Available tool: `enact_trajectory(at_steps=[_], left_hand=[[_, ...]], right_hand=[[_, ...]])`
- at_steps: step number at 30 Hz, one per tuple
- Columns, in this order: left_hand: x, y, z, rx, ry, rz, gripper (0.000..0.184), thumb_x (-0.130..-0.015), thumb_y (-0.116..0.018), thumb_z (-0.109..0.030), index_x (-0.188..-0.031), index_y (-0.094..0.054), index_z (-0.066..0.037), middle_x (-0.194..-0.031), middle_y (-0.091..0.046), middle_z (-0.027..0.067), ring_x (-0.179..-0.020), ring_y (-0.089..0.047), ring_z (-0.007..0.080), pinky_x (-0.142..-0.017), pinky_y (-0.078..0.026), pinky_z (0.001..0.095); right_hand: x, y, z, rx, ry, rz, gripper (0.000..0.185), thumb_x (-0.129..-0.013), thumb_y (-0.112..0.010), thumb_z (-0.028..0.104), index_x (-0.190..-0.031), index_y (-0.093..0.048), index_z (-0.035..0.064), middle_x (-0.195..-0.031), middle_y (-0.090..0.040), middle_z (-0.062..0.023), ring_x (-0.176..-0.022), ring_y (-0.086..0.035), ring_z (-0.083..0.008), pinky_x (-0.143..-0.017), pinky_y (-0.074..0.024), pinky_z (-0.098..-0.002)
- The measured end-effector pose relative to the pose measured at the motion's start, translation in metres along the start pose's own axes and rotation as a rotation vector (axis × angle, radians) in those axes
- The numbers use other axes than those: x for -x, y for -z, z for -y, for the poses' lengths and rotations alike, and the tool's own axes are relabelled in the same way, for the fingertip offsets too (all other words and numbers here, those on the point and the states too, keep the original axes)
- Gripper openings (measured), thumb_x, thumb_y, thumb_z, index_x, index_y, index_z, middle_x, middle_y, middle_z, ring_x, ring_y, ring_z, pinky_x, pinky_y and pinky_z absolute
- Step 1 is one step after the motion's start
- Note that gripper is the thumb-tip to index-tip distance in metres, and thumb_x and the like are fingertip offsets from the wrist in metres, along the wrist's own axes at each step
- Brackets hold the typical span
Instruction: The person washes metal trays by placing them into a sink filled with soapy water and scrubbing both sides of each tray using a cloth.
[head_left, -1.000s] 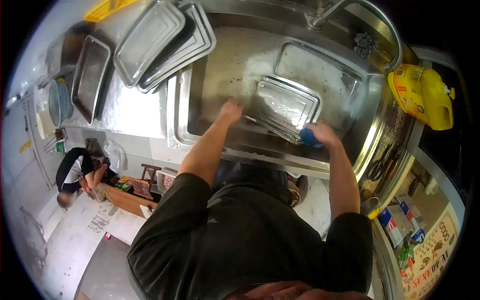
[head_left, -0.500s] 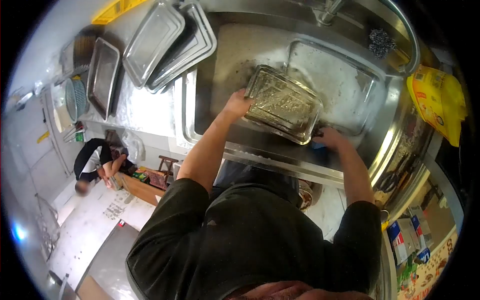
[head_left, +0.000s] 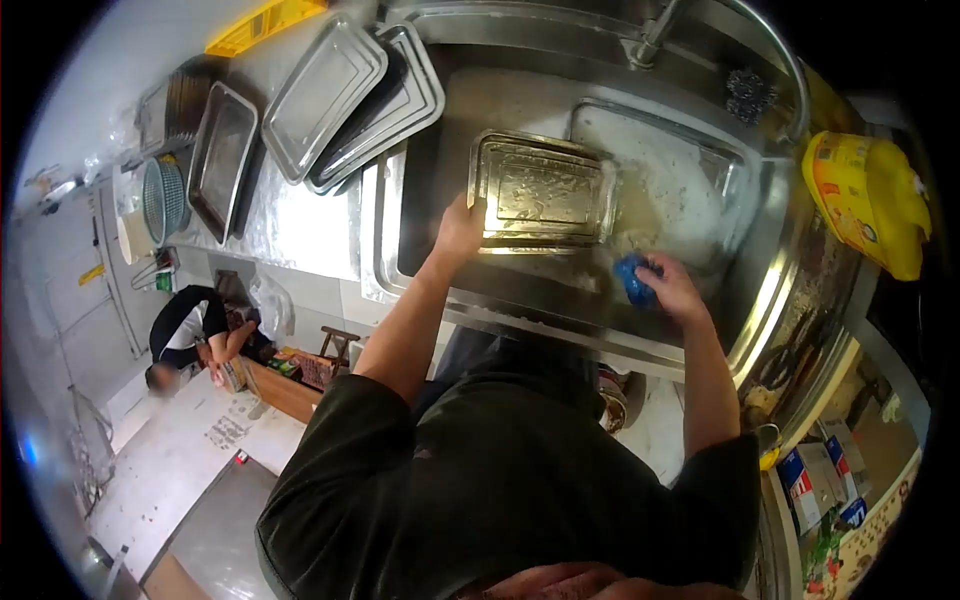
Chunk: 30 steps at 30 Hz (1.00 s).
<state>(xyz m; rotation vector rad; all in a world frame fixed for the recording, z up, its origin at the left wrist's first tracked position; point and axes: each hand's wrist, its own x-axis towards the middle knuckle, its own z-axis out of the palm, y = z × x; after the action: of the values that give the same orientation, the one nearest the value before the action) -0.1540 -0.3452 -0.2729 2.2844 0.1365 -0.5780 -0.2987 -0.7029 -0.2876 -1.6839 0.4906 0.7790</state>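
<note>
My left hand (head_left: 461, 229) grips the left edge of a wet rectangular metal tray (head_left: 540, 192), which is held over the sink (head_left: 425, 130). To the right of that tray, apart from it, my right hand (head_left: 676, 287) is closed on a blue scrubbing cloth or pad (head_left: 634, 279); its exact kind is not clear. Beneath and behind, a larger metal tray (head_left: 742, 205) lies in the sink with cloudy, whitish water about it.
Metal trays (head_left: 325, 95) lean on the counter left of the sink. A tap (head_left: 648, 45), a dark wire scourer (head_left: 748, 95) and a yellow bag (head_left: 868, 200) are at the back and right. Another person (head_left: 190, 330) bends over at the far left.
The held tray has turned level and shifted slightly left. My right hand has come away from its lower right corner, and the blue thing now shows clearly in it.
</note>
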Motion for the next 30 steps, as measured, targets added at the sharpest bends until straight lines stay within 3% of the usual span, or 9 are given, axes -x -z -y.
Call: enact_trajectory(at_steps=[6,8,11,12,16,20,24,27,30], left_hand=[[0.015,-0.036,-0.036,-0.003,0.019,0.089,0.025,-0.091,-0.051,-0.022,-0.100,-0.056,0.001,-0.087,-0.061,0.0298,-0.088,-0.057,0.0485,-0.073,-0.046,0.0506],[0.024,-0.038,-0.044,-0.020,-0.196,0.054,0.019,-0.089,-0.053,-0.016,-0.099,-0.057,0.000,-0.087,-0.062,0.0289,-0.089,-0.058,0.0479,-0.074,-0.048,0.0505],[0.034,-0.035,-0.062,-0.196,-0.395,0.035,0.018,-0.087,-0.054,-0.013,-0.099,-0.058,0.000,-0.088,-0.062,0.0292,-0.090,-0.058,0.0479,-0.074,-0.048,0.0510],[0.036,-0.032,-0.064,-0.247,-0.453,0.030,0.018,-0.087,-0.055,-0.013,-0.100,-0.058,0.000,-0.088,-0.062,0.0293,-0.090,-0.058,0.0481,-0.073,-0.048,0.0512],[0.047,-0.038,-0.074,-0.030,-0.236,-0.041,0.013,-0.086,-0.055,-0.010,-0.092,-0.058,0.001,-0.083,-0.061,0.0302,-0.085,-0.058,0.0492,-0.071,-0.047,0.0518],[0.050,-0.046,-0.080,0.056,-0.160,-0.084,0.017,-0.088,-0.055,-0.013,-0.085,-0.056,0.004,-0.080,-0.060,0.0303,-0.081,-0.057,0.0504,-0.067,-0.046,0.0497],[0.050,-0.039,-0.067,0.153,-0.181,-0.213,0.024,-0.093,-0.055,-0.021,-0.087,-0.057,0.003,-0.062,-0.056,0.0200,-0.054,-0.047,0.0194,-0.055,-0.043,0.0381],[0.046,-0.018,-0.054,0.042,-0.193,-0.147,0.023,-0.093,-0.054,-0.019,-0.086,-0.057,0.002,-0.059,-0.053,0.0148,-0.055,-0.046,0.0145,-0.053,-0.041,0.0365],[0.038,-0.028,-0.047,0.176,-0.244,-0.076,0.019,-0.093,-0.053,-0.016,-0.100,-0.058,0.001,-0.075,-0.060,0.0155,-0.066,-0.052,0.0180,-0.063,-0.045,0.0329]], right_hand=[[-0.017,-0.075,0.079,-0.201,0.500,-0.324,0.041,-0.089,-0.065,0.022,-0.125,-0.053,0.0069,-0.118,-0.060,-0.0145,-0.107,-0.059,-0.0240,-0.089,-0.0477,-0.0336],[-0.022,-0.103,0.130,-0.075,0.675,-0.438,0.038,-0.085,-0.068,0.013,-0.120,-0.057,0.0062,-0.109,-0.058,-0.0137,-0.101,-0.058,-0.0261,-0.090,-0.0461,-0.0356],[-0.045,-0.136,0.163,0.067,0.913,-0.712,0.039,-0.078,-0.074,0.018,-0.114,-0.062,0.0116,-0.105,-0.054,-0.0181,-0.097,-0.055,-0.0351,-0.085,-0.0464,-0.0399],[-0.058,-0.137,0.166,0.040,0.905,-0.773,0.035,-0.076,-0.074,0.021,-0.109,-0.064,0.0117,-0.102,-0.055,-0.0184,-0.094,-0.054,-0.0361,-0.082,-0.0460,-0.0416],[-0.096,-0.116,0.182,0.113,0.864,-1.075,0.019,-0.076,-0.074,0.024,-0.089,-0.069,0.0112,-0.089,-0.057,-0.0173,-0.085,-0.055,-0.0371,-0.072,-0.0455,-0.0452],[-0.099,-0.100,0.170,0.192,0.858,-1.147,0.022,-0.079,-0.072,0.029,-0.092,-0.068,0.0118,-0.091,-0.058,-0.0173,-0.085,-0.057,-0.0379,-0.070,-0.0471,-0.0458],[-0.108,-0.057,0.121,0.181,0.363,-1.238,0.027,-0.093,-0.056,0.035,-0.100,-0.067,0.0104,-0.098,-0.061,-0.0249,-0.098,-0.056,-0.0440,-0.085,-0.0465,-0.0505],[-0.118,-0.017,0.067,0.293,0.292,-1.347,0.025,-0.091,-0.058,0.029,-0.094,-0.066,0.0063,-0.092,-0.062,-0.0257,-0.088,-0.056,-0.0430,-0.078,-0.0474,-0.0506],[-0.143,-0.002,0.025,0.299,0.265,-1.372,0.021,-0.087,-0.062,0.025,-0.088,-0.065,0.0039,-0.088,-0.063,-0.0234,-0.083,-0.056,-0.0416,-0.075,-0.0469,-0.0497]])
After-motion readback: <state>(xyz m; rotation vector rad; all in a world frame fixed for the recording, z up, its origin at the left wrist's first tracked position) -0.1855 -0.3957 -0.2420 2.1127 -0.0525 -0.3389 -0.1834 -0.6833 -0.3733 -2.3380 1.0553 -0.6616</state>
